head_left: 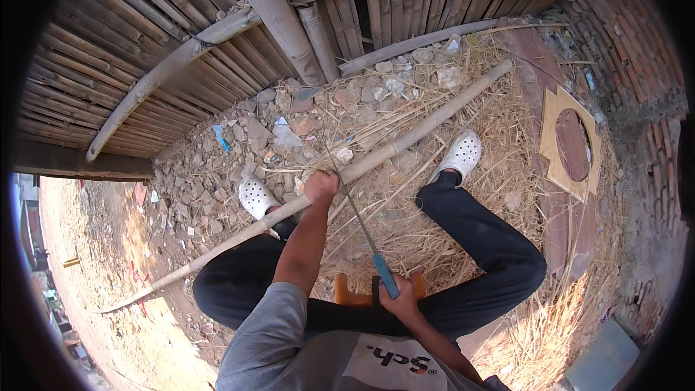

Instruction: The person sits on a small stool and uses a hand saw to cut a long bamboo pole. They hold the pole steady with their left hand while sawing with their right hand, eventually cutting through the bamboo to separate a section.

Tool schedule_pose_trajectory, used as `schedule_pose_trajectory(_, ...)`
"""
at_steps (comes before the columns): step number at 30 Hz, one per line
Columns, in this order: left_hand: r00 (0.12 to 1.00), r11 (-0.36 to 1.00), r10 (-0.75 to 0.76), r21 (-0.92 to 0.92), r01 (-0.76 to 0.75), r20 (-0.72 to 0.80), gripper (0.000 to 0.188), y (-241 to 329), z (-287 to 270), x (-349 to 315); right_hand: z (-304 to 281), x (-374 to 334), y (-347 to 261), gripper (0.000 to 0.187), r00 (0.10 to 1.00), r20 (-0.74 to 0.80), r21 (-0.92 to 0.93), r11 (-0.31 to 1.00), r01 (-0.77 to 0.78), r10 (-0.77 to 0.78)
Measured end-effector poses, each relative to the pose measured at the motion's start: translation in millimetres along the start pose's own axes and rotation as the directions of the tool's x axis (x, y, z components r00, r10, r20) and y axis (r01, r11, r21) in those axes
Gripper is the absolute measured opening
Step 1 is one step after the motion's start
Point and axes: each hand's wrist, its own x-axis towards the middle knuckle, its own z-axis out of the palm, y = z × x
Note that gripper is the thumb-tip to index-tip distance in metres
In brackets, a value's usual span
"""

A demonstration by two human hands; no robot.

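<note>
A long bamboo pole (pixel 413 137) slants from the lower left to the upper right between my legs. My left hand (pixel 321 186) is closed around its middle. In my right hand (pixel 402 297), near my lap, is the blue handle (pixel 385 276) of a long, narrow blade (pixel 356 211). The blade crosses the pole just right of my left hand. It is seen nearly edge-on, so I cannot tell whether it is a saw or a knife. White clogs (pixel 463 153) are on my feet, one on each side of the pole.
An orange seat (pixel 349 291) shows between my thighs. Stones (pixel 246 127) and straw (pixel 499 195) cover the ground. A slatted bamboo wall (pixel 203 87) stands ahead, a brick wall (pixel 637 36) at right. A tan board with a round hole (pixel 557 148) lies near it.
</note>
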Motion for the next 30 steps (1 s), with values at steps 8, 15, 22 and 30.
schedule_pose_trajectory(8,0.999,0.999,0.042,-0.002,-0.042,-0.013,0.049,2,4,-12,28,67,-12,0.012,0.996,-0.057,-0.049,0.996,0.072,-0.075)
schedule_pose_trajectory(15,1.000,1.000,-0.005,-0.023,0.004,-0.031,0.049,2,-1,4,-17,-14,-20,0.014,0.999,-0.004,0.051,0.998,-0.034,0.035)
schedule_pose_trajectory(22,0.998,0.998,0.063,-0.012,-0.063,-0.026,0.048,-1,5,-2,21,35,4,0.014,0.998,-0.028,-0.058,0.997,0.049,-0.050)
schedule_pose_trajectory(30,1.000,0.999,-0.010,-0.033,0.010,0.003,0.050,1,-3,3,-9,-15,-15,0.015,0.995,-0.046,-0.058,0.995,0.086,-0.089)
